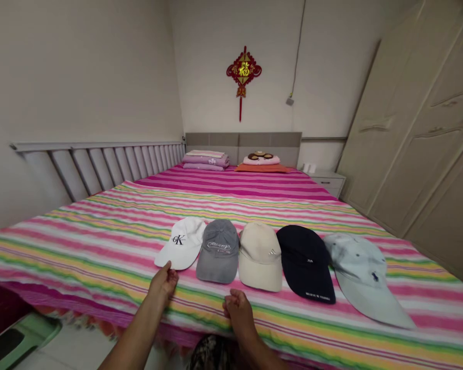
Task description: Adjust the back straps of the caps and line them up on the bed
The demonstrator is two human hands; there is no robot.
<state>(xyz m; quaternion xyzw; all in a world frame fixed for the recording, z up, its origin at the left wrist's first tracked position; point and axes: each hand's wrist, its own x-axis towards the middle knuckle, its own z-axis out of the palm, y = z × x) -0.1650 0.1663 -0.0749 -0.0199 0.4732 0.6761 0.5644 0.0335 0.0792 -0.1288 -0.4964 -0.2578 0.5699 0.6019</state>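
Observation:
Several baseball caps lie in a row across the bed. At the left end is a white cap (pixel 189 237) with black letters; my left hand (pixel 164 281) pinches the front edge of its brim. Beside it come a grey cap (pixel 218 252) with white script and a beige cap (pixel 260 257) with a small metallic mark. My right hand (pixel 239 312) hovers just in front of the grey and beige caps, fingers curled together and holding nothing. Farther right lie a dark navy cap (pixel 304 262) and a pale blue-grey cap (pixel 364 275), whose edges touch. All brims point toward me.
A striped sheet (pixel 100 246) covers the bed. Folded purple bedding (pixel 204 160) and a pink and orange stack (pixel 261 163) sit by the headboard (pixel 270 141). A railing (pixel 111 159) runs along the left; a nightstand (pixel 326 181) and wardrobe (pixel 405 133) stand right. A green stool (pixel 27 336) is lower left.

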